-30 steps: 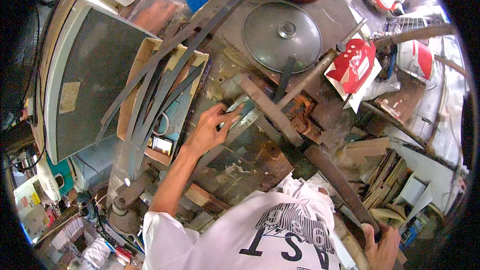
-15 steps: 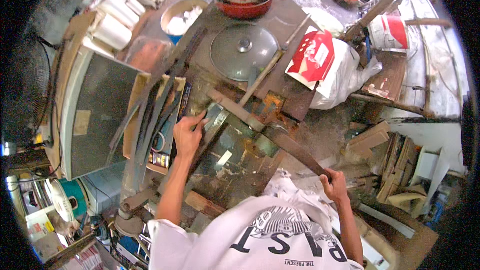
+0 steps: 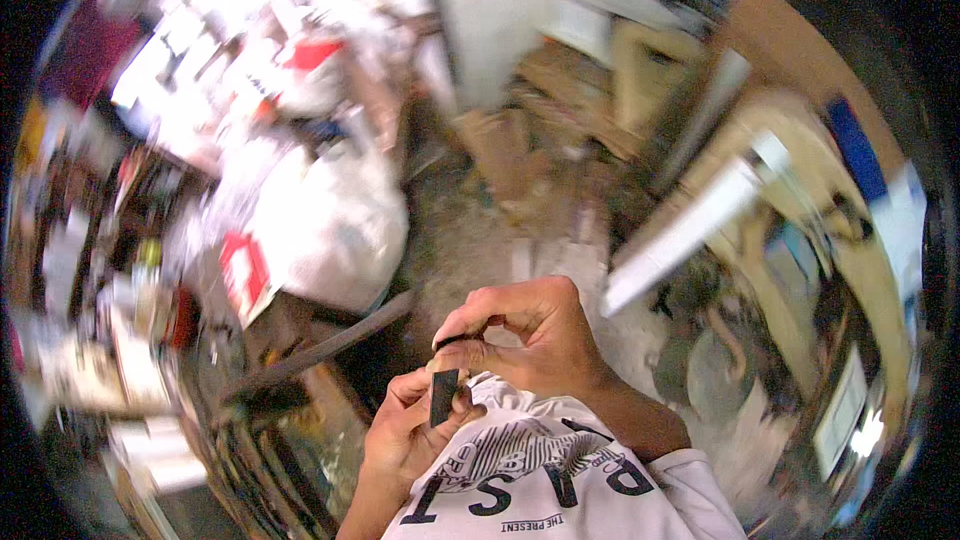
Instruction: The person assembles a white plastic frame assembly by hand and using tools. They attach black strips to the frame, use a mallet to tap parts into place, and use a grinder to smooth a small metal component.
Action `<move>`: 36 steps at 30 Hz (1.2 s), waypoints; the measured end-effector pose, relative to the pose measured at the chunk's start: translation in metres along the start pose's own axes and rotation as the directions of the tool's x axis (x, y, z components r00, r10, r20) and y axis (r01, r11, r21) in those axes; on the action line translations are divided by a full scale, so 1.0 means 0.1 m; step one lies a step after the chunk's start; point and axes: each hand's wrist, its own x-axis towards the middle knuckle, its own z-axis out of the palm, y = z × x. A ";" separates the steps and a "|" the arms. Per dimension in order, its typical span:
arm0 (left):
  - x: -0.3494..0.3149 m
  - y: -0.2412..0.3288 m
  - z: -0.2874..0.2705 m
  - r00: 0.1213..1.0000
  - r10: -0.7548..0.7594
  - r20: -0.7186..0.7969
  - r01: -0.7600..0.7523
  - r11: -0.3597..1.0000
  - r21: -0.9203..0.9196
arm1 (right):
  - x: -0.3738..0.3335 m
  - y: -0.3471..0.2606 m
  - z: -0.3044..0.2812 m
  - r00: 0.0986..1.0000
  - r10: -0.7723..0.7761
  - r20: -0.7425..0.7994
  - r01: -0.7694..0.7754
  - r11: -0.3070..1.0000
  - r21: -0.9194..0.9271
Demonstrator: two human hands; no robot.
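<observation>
My left hand [image 3: 408,425] is closed around a small dark flat rectangular piece [image 3: 444,398], held upright close to my shirt. Just above it, my right hand [image 3: 535,332] pinches a thin dark strip [image 3: 458,340] between thumb and fingers. The two hands almost touch, and I cannot tell whether the strip and the flat piece are joined. To the left of the hands, a long dark bar [image 3: 345,338] slants across the bench, touched by neither hand.
A big white plastic bag [image 3: 330,225] and a red-and-white box [image 3: 243,275] lie at the left. Wooden boards [image 3: 575,90] lean at the far side. A long white strip [image 3: 685,235] slants on the right beside a tan curved panel [image 3: 840,210]. Motion blurs the surroundings.
My view has swung right, away from the bench. My right hand has let go of the long bar; my left hand has left the bench, and both have come together by my shirt.
</observation>
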 end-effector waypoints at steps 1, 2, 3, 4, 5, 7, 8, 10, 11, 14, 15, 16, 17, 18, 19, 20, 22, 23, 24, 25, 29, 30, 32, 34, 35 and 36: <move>0.12 -0.30 0.28 0.999 -0.044 -0.005 0.044 0.998 0.039 | -0.33 -0.22 -0.36 0.995 -0.023 -0.092 0.023 1.000 -0.002; 0.30 -0.55 0.67 0.991 -0.136 0.016 0.133 0.986 0.099 | -0.69 -0.44 -0.74 0.977 -0.005 -0.212 -0.012 0.997 -0.079; 0.43 -0.98 0.97 0.977 -0.211 0.037 0.202 0.966 0.162 | -1.17 -0.51 -1.12 0.948 0.003 -0.319 -0.054 0.987 -0.149; 0.51 -1.28 1.14 0.974 -0.145 0.175 0.041 0.869 0.493 | -1.53 -0.56 -1.42 0.893 -0.164 -0.419 0.090 0.977 -0.192; 0.56 -1.68 1.61 0.892 0.063 0.448 -0.358 0.704 0.613 | -1.95 -0.68 -1.68 0.838 -0.168 -0.519 0.062 0.975 -0.215; 0.68 -2.30 2.06 0.873 -0.155 0.462 -0.362 0.429 0.828 | -2.75 -0.94 -2.08 0.687 -0.108 -0.719 -0.065 0.976 -0.208; 0.70 -2.61 2.31 0.827 -0.252 0.502 -0.363 0.442 0.820 | -3.14 -0.98 -2.23 0.600 -0.120 -0.791 -0.077 0.975 -0.207; 0.68 -3.29 2.80 0.763 -0.449 0.466 -0.423 0.199 0.884 | -3.92 -1.08 -2.46 0.419 -0.177 -0.891 -0.148 0.954 -0.259; 0.66 -3.65 2.91 0.706 -0.458 0.540 -0.456 0.289 0.842 | -4.26 -1.11 -2.53 0.340 -0.225 -0.913 -0.190 0.934 -0.301; 0.53 -4.44 3.09 0.470 -0.674 0.569 -0.600 0.229 0.767 | -5.09 -1.11 -2.38 -0.001 -0.227 -0.974 -0.175 0.959 -0.223; 0.36 -4.67 3.15 0.344 -0.713 0.611 -0.643 0.296 0.707 | -5.34 -1.09 -2.26 -0.108 -0.269 -0.957 -0.182 0.952 -0.247; 0.18 -4.92 3.21 0.260 -0.752 0.606 -0.653 0.325 0.684 | -5.62 -1.11 -2.15 -0.160 -0.273 -0.948 -0.188 0.952 -0.243; 0.28 -5.17 3.36 0.129 -0.797 0.590 -0.659 0.376 0.651 | -5.70 -1.13 -2.16 -0.362 -0.271 -0.892 -0.230 0.953 -0.196; 0.10 -5.42 3.38 0.074 -0.789 0.610 -0.681 0.406 0.609 | -5.92 -1.12 -2.08 -0.485 -0.260 -0.835 -0.252 0.956 -0.151; 0.00 -5.69 3.39 -0.039 -0.766 0.642 -0.629 0.518 0.580 | -6.12 -1.14 -2.03 -0.498 -0.260 -0.827 -0.250 0.957 -0.150; -0.13 -5.97 3.52 -0.132 -0.770 0.624 -0.585 0.569 0.579 | -6.32 -1.16 -2.02 -0.622 -0.306 -0.721 -0.312 0.941 -0.131; -0.40 -6.47 3.60 -0.219 -0.780 0.587 -0.519 0.602 0.607 | -6.71 -1.17 -2.00 -0.733 -0.349 -0.584 -0.367 0.926 -0.093; -0.51 -6.74 3.63 -0.220 -0.796 0.564 -0.465 0.594 0.657 | -6.95 -1.22 -2.06 -0.776 -0.322 -0.542 -0.351 0.935 -0.053; -0.62 -6.99 3.65 -0.233 -0.796 0.559 -0.459 0.597 0.658 | -7.18 -1.22 -2.13 -0.818 -0.293 -0.496 -0.335 0.942 -0.005; -0.71 -7.24 3.68 -0.223 -0.832 0.507 -0.418 0.552 0.721 | -7.39 -1.20 -2.23 -0.820 -0.291 -0.492 -0.334 0.942 0.000; -0.77 -8.42 3.71 -0.053 -0.957 0.285 -0.238 0.289 0.927 | -8.64 -1.11 -3.05 -0.758 -0.144 -0.637 -0.377 0.893 0.246; -0.71 -8.70 3.64 -0.034 -0.955 0.295 -0.179 0.297 0.938 | -9.00 -1.06 -3.39 -0.707 -0.249 -0.662 -0.457 0.876 0.158; -0.63 -9.19 3.60 0.164 -0.971 0.176 -0.161 0.150 0.976 | -9.72 -0.86 -4.18 -0.584 -0.424 -0.692 -0.602 0.798 0.020; -0.65 -9.58 3.61 0.235 -0.948 0.214 -0.225 0.161 0.961 | -10.52 -0.76 -4.90 -0.494 -0.502 -0.710 -0.692 0.722 -0.029; -0.67 -9.73 3.70 0.276 -0.940 0.200 -0.202 0.147 0.968 | -10.77 -0.73 -5.25 -0.412 -0.497 -0.764 -0.751 0.660 -0.025; -0.66 -9.82 3.76 0.358 -0.910 0.208 -0.283 0.106 0.953 | -10.88 -0.60 -5.48 -0.335 -0.476 -0.813 -0.798 0.603 -0.024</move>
